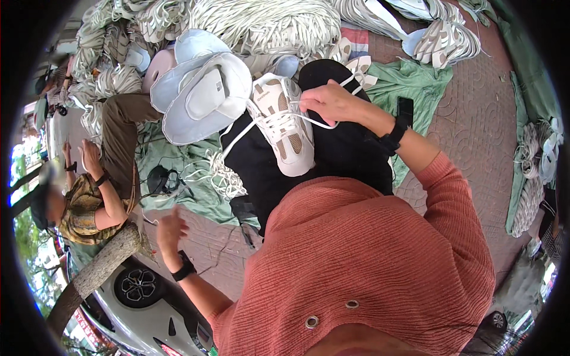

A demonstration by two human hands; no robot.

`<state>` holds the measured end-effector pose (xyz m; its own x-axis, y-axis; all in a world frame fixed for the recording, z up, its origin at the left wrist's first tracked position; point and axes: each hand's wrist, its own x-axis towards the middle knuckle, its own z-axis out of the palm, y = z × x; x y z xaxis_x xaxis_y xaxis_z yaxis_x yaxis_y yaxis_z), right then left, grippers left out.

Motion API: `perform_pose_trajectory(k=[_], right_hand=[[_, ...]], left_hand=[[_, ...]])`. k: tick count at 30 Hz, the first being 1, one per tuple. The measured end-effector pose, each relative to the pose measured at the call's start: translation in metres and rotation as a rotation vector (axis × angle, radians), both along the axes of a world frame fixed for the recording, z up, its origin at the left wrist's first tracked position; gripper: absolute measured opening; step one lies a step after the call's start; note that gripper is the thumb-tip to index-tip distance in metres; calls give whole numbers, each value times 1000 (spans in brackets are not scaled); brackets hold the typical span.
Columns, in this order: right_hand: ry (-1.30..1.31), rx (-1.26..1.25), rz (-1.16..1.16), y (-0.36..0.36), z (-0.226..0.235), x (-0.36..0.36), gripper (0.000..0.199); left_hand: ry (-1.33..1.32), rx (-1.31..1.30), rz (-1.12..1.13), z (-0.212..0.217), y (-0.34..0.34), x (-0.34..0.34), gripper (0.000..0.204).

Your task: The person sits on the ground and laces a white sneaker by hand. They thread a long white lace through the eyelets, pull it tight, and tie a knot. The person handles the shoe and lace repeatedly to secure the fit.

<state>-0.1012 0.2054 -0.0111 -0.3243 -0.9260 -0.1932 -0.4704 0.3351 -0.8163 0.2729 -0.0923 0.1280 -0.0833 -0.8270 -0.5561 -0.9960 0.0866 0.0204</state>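
A white and beige sneaker [285, 127] lies on my black-clad lap, its toe toward me and white laces threaded across its front. My right hand [326, 104] is closed at the sneaker's right side, pinching a white shoelace [323, 124] that loops below the fingers. Another lace end trails from the sneaker's left side over my thigh. Well away to the left, my left hand [172, 230] is raised, slightly blurred, its fingers loosely apart and nothing clear in them. Pale shoe uppers [208, 98] are stacked left of the sneaker.
Bundles of uppers and laces [267, 26] pile up at the far side. Green cloth [421, 89] covers part of the paving, with a black phone [405, 110] on it. Another person [89, 207] sits at the left, beside a tree trunk [98, 276] and a parked car [139, 308].
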Motion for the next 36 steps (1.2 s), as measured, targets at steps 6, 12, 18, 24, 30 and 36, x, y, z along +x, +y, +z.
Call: perform_pose_trajectory(k=[6,12,18,24,30,36], right_hand=[[-46,-85,-101,-3,-9,13,26],[-76,-88,-80,-7,-16,11,27],[-363,-53,-28,-22,-20,1,27],[364,77,-6,-25,-13,-18,33],[301,-361,72,-28,-8,-33,56],[268,-308,139,-24,-4,-25,42]], left_hand=[[891,122,-537,-51,70,-115,20],[994,-118,-1094,-107,114,-239,12],[806,-7,-1188,-115,111,-255,19],[823,117,-1173,-122,105,-260,17],[811,-130,-1408,-109,111,-262,22],[380,-1191,-1489,-21,38,-232,22]])
